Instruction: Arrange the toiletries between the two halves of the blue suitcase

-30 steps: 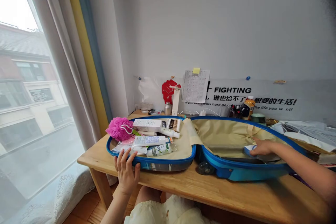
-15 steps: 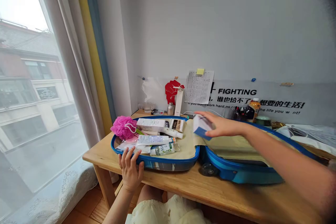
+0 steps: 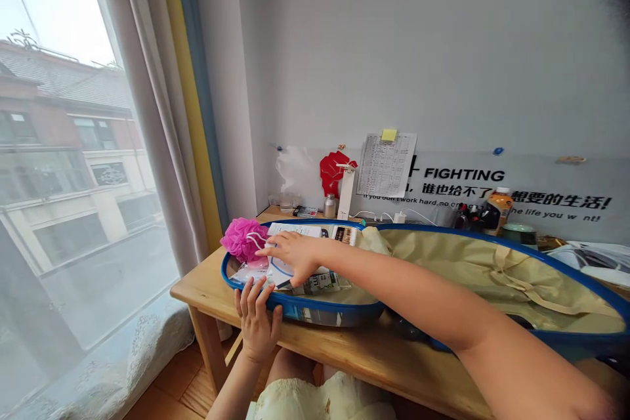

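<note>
The left hand (image 3: 256, 319) grips the near rim of an open blue suitcase (image 3: 325, 308), its fingers curled over the edge. The suitcase lies flat on the tabletop (image 3: 201, 287), with its beige-lined lid half (image 3: 492, 269) spread out to the right. The right hand (image 3: 294, 256) reaches across from the right, fingers spread, and lies over a white box (image 3: 279, 273) with a blue curve on it. The box sits among the toiletries in the left half. Whether the hand grips it or only rests on it, the view does not show. A pink bath pouf (image 3: 241, 239) sits just beside the hand at the suitcase's far left corner, and a partly hidden tube (image 3: 319, 283) lies near the rim.
</note>
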`<state>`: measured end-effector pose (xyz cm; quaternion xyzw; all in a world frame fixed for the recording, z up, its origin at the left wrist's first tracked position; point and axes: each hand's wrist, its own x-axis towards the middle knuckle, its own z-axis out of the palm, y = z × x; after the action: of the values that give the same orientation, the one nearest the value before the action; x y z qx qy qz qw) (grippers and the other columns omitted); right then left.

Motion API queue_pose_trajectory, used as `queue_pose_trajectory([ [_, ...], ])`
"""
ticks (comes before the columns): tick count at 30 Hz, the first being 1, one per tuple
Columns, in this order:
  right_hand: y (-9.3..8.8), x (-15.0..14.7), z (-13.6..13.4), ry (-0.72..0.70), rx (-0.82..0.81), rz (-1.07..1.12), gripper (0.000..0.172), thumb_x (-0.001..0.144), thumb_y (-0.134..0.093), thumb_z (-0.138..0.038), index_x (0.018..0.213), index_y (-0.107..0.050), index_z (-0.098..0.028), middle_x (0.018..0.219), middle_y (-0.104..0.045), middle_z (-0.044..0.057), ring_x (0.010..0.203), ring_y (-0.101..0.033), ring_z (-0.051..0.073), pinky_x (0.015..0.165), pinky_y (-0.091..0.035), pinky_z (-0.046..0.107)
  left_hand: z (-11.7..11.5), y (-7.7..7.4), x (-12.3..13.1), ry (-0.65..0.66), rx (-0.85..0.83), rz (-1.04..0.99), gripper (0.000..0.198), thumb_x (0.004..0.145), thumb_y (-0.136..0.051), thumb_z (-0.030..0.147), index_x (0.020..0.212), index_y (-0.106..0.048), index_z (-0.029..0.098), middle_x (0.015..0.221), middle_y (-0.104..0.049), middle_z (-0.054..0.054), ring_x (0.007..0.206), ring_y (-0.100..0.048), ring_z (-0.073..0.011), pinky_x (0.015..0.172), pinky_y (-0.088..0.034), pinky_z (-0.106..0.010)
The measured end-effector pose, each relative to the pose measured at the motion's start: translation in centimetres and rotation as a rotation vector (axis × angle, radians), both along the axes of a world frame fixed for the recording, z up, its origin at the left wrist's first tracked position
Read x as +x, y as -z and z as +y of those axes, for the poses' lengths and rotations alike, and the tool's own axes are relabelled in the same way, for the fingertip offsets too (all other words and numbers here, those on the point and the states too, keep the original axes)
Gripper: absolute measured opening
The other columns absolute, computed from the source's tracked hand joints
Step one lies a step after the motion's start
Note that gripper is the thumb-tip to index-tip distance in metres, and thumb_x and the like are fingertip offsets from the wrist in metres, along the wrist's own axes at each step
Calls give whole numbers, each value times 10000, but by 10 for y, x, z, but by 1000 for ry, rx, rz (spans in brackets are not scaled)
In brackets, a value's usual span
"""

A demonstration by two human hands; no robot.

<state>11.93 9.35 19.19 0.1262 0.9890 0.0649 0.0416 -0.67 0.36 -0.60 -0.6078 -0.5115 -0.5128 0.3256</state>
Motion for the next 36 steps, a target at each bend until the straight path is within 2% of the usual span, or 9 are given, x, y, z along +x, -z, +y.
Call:
queue_pose_trajectory([
  [3,5,-4,1,60,-75,-27,956,601,-722,-257,1470,-324,-228,1508,-335,132,1385,-306,317,1120,-277,467,0,-1,1,0,-8,-2,374,913,-432,249,1278,-477,180,1283,-536,-136,1413,-272,-264,1167,-136,-519],
  [7,6,1,-2,151,-80,36,679,688,-619,-166,1352,-496,-235,1521,-327,109,1406,-286,308,1132,-267,459,0,-2,2,-2,1,-10,375,911,-430,251,1277,-483,189,1285,-539,-130,1409,-283,-261,1166,-143,-509],
  [12,10,3,-3,412,-84,194,498,838,-464,-204,1329,-494,-131,1324,-513,194,1174,-547,302,945,-457,442,0,1,2,-5,-12,-19,386,909,-433,251,1286,-481,184,1310,-525,-135,1409,-283,-265,1164,-136,-513],
  [16,17,-1,0,493,-121,249,401,907,-494,-314,1283,-514,-174,1278,-552,122,1097,-578,218,921,-483,412,1,0,1,-3,-4,-21,381,912,-430,260,1282,-483,188,1306,-530,-132,1409,-287,-268,1164,-144,-508],
  [20,23,-6,1,523,-165,275,374,916,-516,-398,1215,-552,-176,1231,-570,84,1050,-580,186,907,-495,426,0,-2,1,7,18,-1,361,920,-423,257,1268,-482,179,1273,-542,-136,1415,-274,-262,1167,-138,-503],
  [30,24,-12,4,549,-211,359,350,908,-533,-401,1168,-575,-172,1208,-580,78,1038,-581,178,915,-489,423,-1,-2,2,-18,-5,-10,363,920,-414,261,1273,-468,195,1272,-537,-134,1407,-290,-274,1160,-148,-525],
  [36,25,-13,6,550,-247,405,337,896,-552,-387,1148,-586,-166,1200,-589,77,1028,-583,174,915,-482,413,-1,-3,2,1,5,-1,333,918,-425,233,1240,-483,172,1265,-533,-144,1415,-270,-252,1168,-125,-503],
])
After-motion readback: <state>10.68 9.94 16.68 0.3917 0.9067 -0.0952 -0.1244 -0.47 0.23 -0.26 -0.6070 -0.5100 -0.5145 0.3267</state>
